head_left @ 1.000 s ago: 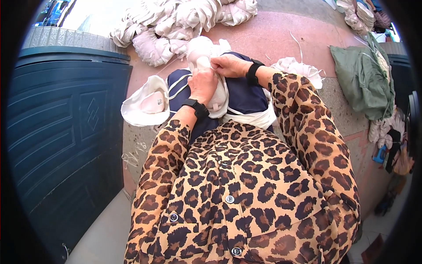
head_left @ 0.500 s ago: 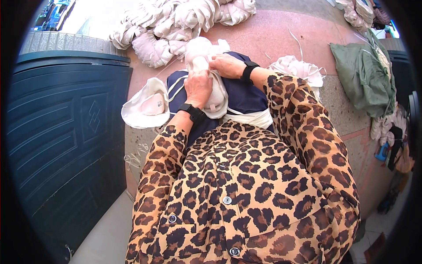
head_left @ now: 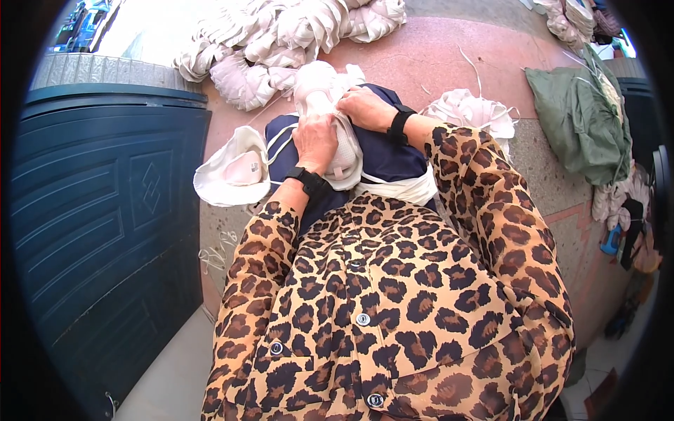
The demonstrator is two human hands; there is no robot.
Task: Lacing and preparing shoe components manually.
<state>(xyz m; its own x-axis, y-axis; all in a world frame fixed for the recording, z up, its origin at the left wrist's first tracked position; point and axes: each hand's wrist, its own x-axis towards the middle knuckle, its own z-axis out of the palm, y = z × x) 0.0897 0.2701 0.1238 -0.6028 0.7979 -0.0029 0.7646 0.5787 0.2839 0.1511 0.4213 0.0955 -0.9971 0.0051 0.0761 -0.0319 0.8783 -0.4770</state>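
A white and pale pink shoe upper (head_left: pixel 345 156) with a mesh lining lies lengthwise over the dark navy cloth (head_left: pixel 387 158) on my lap. Closed around its left side is my left hand (head_left: pixel 315 142), knuckles up, the fingertips hidden. My right hand (head_left: pixel 367 109) pinches at the upper's far right edge; whatever lies between the fingertips is too small to make out. Beside my left knee rests another white piece (head_left: pixel 216 181) with a pale pink patch, looking like a second upper. A pale cord (head_left: pixel 283 138) crosses the cloth near my left hand.
Bundled pale uppers (head_left: pixel 281 35) are heaped on the floor ahead. A smaller white pile (head_left: pixel 472 112) sits beyond my right knee, and a green sack (head_left: pixel 579 126) stands farther right. A dark blue panelled door (head_left: pixel 105 203) borders my left side.
My right hand has shifted slightly right along the upper's far edge. The left hand keeps its hold, and the upper stays almost in place.
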